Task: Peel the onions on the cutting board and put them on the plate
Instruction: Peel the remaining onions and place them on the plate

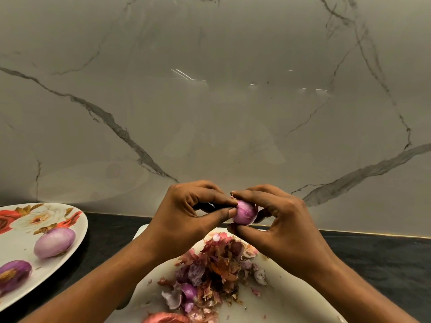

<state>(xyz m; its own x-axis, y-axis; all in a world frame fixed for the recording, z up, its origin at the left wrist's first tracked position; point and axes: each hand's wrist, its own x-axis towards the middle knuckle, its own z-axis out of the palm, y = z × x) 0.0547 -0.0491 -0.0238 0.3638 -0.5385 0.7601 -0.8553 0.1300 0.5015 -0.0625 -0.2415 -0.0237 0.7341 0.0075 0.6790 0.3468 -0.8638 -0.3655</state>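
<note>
Two hands pinch one onion.

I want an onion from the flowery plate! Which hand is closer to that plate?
Left. The left hand is to the right of the flowered plate, pinching the small onion. The right hand grips that onion from its far side, farther from the plate.

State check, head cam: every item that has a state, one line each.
held onion: mostly peeled, lifted above cutting board, between both hands
left hand: pinches its end
right hand: grips it
pale onion: peeled, on plate
dark onion: looks peeled, on plate
peels: heaped on cutting board
bottom-edge onion: skin on, cut off by frame
</note>
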